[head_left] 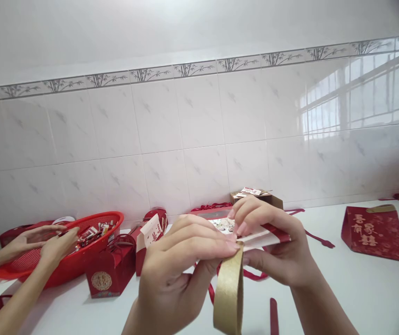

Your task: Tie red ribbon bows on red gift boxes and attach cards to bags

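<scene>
Close in front of me, my left hand (182,265) pinches the end of a gold strap (228,293), which hangs in a loop below the fingers. The strap's end meets the edge of a red and white paper gift box (255,239). My right hand (276,242) grips that box's edge, thumb below and fingers on top. My fingers hide much of the box and the spot where strap and card meet. Red ribbon (255,275) shows below the box, and a flat dark red strip (274,316) lies on the table nearer to me.
At left, another person's hands (51,244) are over a red plastic basket (110,223) of small wrapped packets. Red gift boxes (110,267) stand beside it. A finished-looking red box (374,232) is at right. Behind my hands, a cardboard box (276,201) sits against the tiled wall.
</scene>
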Tool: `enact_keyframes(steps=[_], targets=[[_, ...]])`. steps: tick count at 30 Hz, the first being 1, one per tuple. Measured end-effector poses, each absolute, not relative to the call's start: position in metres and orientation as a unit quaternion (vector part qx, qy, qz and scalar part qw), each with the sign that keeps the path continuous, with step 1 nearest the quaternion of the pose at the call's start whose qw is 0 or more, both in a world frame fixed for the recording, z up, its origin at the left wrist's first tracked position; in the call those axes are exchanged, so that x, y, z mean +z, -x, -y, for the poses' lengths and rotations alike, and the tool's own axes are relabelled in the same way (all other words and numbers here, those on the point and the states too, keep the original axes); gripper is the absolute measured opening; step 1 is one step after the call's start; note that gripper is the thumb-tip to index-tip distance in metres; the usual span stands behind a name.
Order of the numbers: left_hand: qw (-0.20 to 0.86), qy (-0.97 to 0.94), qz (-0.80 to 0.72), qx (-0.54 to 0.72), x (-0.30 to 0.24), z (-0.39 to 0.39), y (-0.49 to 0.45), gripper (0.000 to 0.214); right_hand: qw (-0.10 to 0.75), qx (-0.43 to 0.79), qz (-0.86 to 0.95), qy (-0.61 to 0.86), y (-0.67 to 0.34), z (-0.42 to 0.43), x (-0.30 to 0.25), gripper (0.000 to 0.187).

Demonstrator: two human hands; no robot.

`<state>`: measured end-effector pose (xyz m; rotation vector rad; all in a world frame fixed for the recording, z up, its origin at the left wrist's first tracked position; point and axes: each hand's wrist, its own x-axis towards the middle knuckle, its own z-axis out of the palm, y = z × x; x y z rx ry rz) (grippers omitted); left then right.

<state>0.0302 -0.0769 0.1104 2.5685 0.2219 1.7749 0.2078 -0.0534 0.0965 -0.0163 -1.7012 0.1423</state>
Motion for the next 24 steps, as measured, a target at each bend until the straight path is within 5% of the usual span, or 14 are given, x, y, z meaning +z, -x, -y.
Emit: enact_keyframes(steps=[24], targets=[[0.070, -0.818, 0.000, 0.571, 0.115, 0.077, -0.034, 0.019, 0.676, 0.014, 0.736, 0.030, -0.207, 0.073, 0.102, 0.006]])
